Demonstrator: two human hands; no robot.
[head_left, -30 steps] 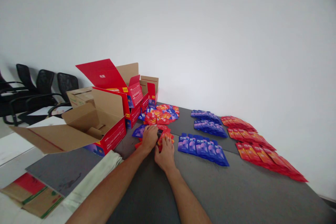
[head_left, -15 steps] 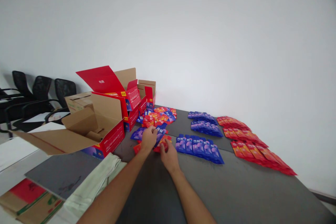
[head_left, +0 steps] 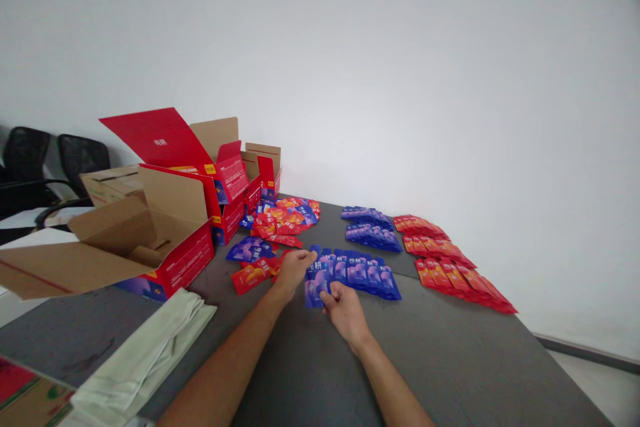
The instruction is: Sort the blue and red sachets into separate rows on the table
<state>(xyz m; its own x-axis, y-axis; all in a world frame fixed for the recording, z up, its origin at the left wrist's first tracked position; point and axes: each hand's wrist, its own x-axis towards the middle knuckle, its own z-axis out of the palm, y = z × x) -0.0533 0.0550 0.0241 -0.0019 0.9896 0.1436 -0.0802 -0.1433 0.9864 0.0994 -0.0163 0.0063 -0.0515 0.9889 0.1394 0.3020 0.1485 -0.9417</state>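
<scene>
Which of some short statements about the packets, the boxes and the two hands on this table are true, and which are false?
1. Both hands hold a blue packet at the near end of the blue row. True: left hand at its upper left corner, right hand at its lower edge.
2. The red packets at the right lie in a loose heap. False: they lie in overlapping rows.
3. The open box stands left of the hands. True.
4. A folded pale cloth lies on top of the blue row. False: it lies at the near left, below the open box.
5. The table is white. False: it is dark grey.
</scene>
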